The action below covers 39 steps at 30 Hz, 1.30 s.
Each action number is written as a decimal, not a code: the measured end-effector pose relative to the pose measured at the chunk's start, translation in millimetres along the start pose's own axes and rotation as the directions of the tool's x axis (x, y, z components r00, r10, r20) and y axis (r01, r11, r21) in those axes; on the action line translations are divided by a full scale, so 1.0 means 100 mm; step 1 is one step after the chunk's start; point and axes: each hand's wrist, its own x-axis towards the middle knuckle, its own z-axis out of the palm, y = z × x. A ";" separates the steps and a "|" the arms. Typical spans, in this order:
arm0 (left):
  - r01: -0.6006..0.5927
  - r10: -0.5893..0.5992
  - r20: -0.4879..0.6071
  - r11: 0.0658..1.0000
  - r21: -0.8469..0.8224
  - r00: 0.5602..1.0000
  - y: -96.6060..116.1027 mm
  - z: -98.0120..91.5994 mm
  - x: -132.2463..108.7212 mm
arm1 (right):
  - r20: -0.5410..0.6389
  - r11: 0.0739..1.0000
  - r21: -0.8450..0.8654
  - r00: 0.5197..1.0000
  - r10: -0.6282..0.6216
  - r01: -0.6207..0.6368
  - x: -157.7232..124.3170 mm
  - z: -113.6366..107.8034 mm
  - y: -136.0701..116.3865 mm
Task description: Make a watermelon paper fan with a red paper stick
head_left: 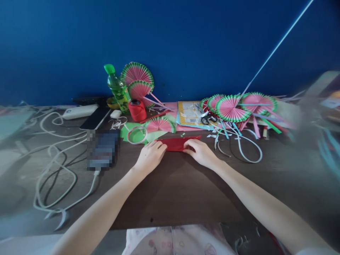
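A strip of red paper (175, 144) lies on the dark table in front of me, held at both ends. My left hand (152, 156) is closed on its left end, fingers bent over the near edge. At the right end, my right hand (199, 151) pinches the paper between thumb and fingers. Just behind the strip sits a half-round pleated fan of pink paper with a green rim (159, 125). A roll of tape (137, 135) rests on green paper (126, 134), left of and beyond my left hand.
Scissors (208, 119) lie behind my right hand, near several finished paper fans (231, 108) and paper strips. A green-capped bottle (117, 86) and a red container (137, 111) stand at the back. A phone (104, 148) and white cables (39, 187) cover the left side.
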 end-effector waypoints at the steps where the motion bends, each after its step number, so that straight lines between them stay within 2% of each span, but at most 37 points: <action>1: 0.003 -0.003 0.001 1.000 0.001 1.000 0.00 0.00 0.00 | -0.007 1.000 -0.004 1.000 0.005 -0.005 0.00 0.01 0.00; 7: -0.002 0.002 -0.009 1.000 0.031 1.000 0.03 -0.02 0.00 | -0.034 0.999 -0.029 0.999 0.013 -0.014 0.01 0.05 -0.03; 12: 0.018 -0.017 -0.008 0.999 0.043 1.000 0.03 -0.03 0.01 | -0.051 0.993 -0.117 0.999 0.004 -0.010 0.01 0.07 -0.01; 18: 0.020 -0.020 -0.006 0.999 0.033 1.000 0.01 0.01 -0.01 | -0.014 0.997 -0.070 1.000 -0.021 0.020 0.01 0.03 0.01; 24: 0.021 -0.019 -0.016 0.996 0.090 1.000 0.02 0.04 -0.02 | 0.012 0.998 -0.065 1.000 0.005 -0.004 0.01 0.02 -0.01; 31: 0.023 -0.020 -0.040 0.996 0.088 0.999 0.02 0.04 0.00 | -0.020 0.987 -0.156 0.999 0.032 -0.035 0.02 0.07 -0.03; 39: 0.061 -0.058 -0.028 0.993 0.103 0.998 0.07 0.05 0.00 | -0.097 0.984 -0.145 0.991 0.091 -0.104 0.04 0.10 0.01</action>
